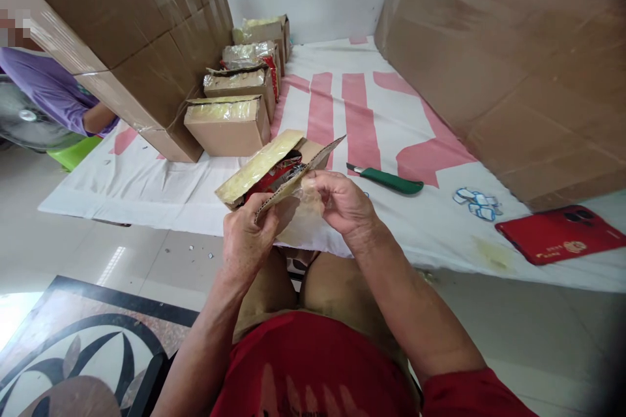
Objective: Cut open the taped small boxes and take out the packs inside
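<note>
So there's an opened cardboard box (315, 151) sitting at the near edge of the table, tipped at an angle, right in front of the seated person in the red shirt (313, 365). One flap, covered in yellowish tape (259, 169), leans over the far side, and you can see some shiny red packaging (274, 180) peeking out of the gap. Can't make out what's in there, sorry.

Left hand (249, 231), at about 7 o'clock from the box, has the near flap pinched by its edge, thumb on the close side. Right hand (342, 201), around 4 o'clock, has thumb and fingertips together on a crinkly bit of clear film (312, 201) along that same flap.

Going outward: a green-handled cutter (394, 181) lies at 3 o'clock with its blade end toward the box. Past that, still roughly 3, a little bunch of blue-and-white pieces (476, 203), then a red phone (562, 234) closer to 4. Four smaller boxes (239, 84) line up from 11 to 12. Big taped cartons (161, 71) tower at 10, with more cardboard (489, 77) at 2. All on a white and pink cloth (391, 110). Way out at 10 there's somebody else's purple sleeve (53, 91), with a fan (27, 117) beside them.
</note>
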Demonstrator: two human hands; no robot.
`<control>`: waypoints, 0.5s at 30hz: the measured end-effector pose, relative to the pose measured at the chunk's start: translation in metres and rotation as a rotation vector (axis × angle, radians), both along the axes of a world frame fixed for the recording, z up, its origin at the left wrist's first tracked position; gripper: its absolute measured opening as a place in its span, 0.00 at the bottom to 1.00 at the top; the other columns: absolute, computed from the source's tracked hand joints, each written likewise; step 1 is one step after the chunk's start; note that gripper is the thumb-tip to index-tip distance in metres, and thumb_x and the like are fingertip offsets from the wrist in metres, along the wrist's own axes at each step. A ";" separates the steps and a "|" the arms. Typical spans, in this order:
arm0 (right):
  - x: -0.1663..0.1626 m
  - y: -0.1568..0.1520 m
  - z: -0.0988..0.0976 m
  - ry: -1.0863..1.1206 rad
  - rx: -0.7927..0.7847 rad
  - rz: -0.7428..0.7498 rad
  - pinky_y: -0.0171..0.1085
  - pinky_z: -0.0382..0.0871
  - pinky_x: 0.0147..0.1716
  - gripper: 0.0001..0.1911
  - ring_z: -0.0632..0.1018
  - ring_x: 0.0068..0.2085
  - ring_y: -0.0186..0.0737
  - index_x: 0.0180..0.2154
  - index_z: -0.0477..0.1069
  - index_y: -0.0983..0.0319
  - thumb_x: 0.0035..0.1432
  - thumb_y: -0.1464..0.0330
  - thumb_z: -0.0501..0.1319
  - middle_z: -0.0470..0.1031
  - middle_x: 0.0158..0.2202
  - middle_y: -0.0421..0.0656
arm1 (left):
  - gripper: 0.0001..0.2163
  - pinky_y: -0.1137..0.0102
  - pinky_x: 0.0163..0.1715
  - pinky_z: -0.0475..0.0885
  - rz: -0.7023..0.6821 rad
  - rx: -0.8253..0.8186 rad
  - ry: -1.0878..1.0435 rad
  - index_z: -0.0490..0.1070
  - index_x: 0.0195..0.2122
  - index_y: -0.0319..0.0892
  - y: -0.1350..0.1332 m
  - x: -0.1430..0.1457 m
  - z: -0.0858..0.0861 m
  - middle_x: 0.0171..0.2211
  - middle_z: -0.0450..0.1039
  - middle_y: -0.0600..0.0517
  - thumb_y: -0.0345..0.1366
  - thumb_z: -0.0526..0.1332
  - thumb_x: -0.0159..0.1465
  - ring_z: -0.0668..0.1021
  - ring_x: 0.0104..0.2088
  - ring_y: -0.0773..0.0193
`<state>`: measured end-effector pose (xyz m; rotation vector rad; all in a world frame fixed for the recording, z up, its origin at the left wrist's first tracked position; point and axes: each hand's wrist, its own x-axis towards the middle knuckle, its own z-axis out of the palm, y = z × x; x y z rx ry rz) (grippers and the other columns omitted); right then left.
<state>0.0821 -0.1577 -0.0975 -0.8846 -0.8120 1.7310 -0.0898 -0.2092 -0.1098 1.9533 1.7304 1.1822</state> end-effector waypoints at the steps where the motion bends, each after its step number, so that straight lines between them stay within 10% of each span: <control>1: 0.000 -0.001 0.003 -0.003 0.000 -0.006 0.32 0.49 0.19 0.08 0.59 0.20 0.26 0.18 0.68 0.61 0.32 0.67 0.66 0.60 0.17 0.33 | 0.08 0.74 0.32 0.73 0.006 0.006 0.011 0.81 0.41 0.44 0.001 0.001 0.000 0.30 0.83 0.53 0.37 0.63 0.64 0.83 0.29 0.64; 15: 0.035 0.005 0.011 -0.266 0.256 0.010 0.33 0.61 0.19 0.11 0.68 0.18 0.28 0.23 0.76 0.63 0.43 0.63 0.73 0.70 0.18 0.35 | 0.07 0.75 0.25 0.66 0.083 -0.047 -0.010 0.79 0.35 0.44 0.003 0.011 0.006 0.21 0.74 0.57 0.36 0.61 0.61 0.74 0.22 0.68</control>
